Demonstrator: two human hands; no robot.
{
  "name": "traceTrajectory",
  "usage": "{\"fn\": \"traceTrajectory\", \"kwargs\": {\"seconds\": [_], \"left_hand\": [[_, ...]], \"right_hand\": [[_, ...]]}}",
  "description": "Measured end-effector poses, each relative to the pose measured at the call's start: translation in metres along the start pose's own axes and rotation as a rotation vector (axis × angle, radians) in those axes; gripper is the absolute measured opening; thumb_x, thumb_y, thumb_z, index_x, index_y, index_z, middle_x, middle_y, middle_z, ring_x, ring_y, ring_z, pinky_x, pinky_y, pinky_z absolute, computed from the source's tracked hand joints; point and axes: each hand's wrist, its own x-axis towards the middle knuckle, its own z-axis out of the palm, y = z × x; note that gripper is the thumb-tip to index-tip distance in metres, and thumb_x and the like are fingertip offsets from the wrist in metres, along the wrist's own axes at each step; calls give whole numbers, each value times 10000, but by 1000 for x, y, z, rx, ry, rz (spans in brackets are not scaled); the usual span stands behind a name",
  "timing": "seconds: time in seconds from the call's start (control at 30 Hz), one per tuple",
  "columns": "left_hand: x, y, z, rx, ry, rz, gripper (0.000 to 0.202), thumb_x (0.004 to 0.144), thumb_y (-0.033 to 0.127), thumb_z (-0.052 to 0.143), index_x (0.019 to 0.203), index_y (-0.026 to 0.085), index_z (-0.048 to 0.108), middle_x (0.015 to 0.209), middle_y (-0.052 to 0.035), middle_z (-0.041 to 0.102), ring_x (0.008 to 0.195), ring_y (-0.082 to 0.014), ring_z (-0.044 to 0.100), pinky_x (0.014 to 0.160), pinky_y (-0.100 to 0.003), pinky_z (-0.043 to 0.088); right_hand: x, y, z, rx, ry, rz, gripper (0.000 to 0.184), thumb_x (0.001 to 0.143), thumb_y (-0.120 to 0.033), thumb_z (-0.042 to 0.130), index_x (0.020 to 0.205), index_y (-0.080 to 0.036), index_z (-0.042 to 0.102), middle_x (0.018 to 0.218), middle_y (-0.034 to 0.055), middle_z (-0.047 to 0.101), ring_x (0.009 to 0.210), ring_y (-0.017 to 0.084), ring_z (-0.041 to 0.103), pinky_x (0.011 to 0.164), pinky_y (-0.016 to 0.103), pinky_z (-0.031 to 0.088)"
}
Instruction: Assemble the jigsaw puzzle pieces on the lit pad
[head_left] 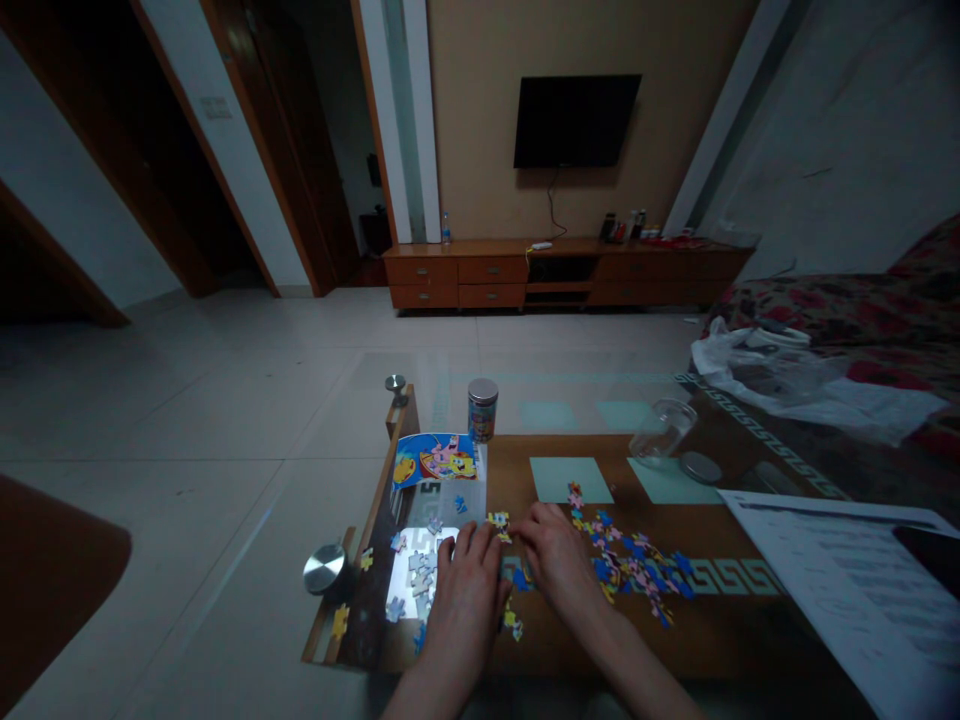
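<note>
My left hand point(469, 585) rests palm down on the glass table, its fingers slightly apart and nothing visible in them. Just to its right, my right hand point(559, 555) has its fingers pinched together at the edge of a small yellow puzzle piece cluster point(499, 520). The fingertips partly hide what they grip. Yellow puzzle pieces point(513, 620) lie between my wrists. A heap of mixed blue, pink and yellow puzzle pieces point(637, 565) spreads right of my right hand. Several pale puzzle pieces point(421, 575) lie left of my left hand.
A colourful cartoon picture sheet point(439, 460) lies beyond my hands, beside an upright lidded can point(482, 410). Towards the right are a clear jar point(664, 432) on its side, a round lid point(701, 467), printed paper point(847, 560) and a plastic bag point(810, 385).
</note>
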Motion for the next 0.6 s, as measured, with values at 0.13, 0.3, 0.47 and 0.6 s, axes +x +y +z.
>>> {"fn": "traceTrajectory", "kwargs": {"seconds": [0.13,0.3,0.47,0.6], "left_hand": [[0,1,-1,3,-2,-4,413,876,183,520,1287,202,543,1422,-60,514,1335,-286,392,1088,-495,318],[0,1,-2,-17,-36,-14,419,874,196,522,1292,183,544,1433,-66,504,1340,-296,384,1089,-505,313],[0,0,-1,-18,-16,-8,425,865,167,514,1288,187,547,1428,-62,510,1336,-297,388,1082,-507,318],[0,1,-1,-17,-13,-4,417,866,161,509,1279,188,553,1424,-61,514,1334,-297,391,1080,-501,322]], "right_hand": [[0,0,0,1,-5,-16,317,881,-77,483,844,-216,765,877,65,620,926,207,537,774,283,387],[1,0,0,-6,-51,9,313,868,-77,484,879,-212,766,913,77,632,962,220,535,804,301,386],[2,0,-4,-7,-68,12,321,853,-58,486,889,-205,769,921,82,640,971,228,539,799,303,388],[2,2,-4,-11,-48,-1,324,850,-48,487,887,-196,772,904,87,638,956,228,543,777,296,391]]}}
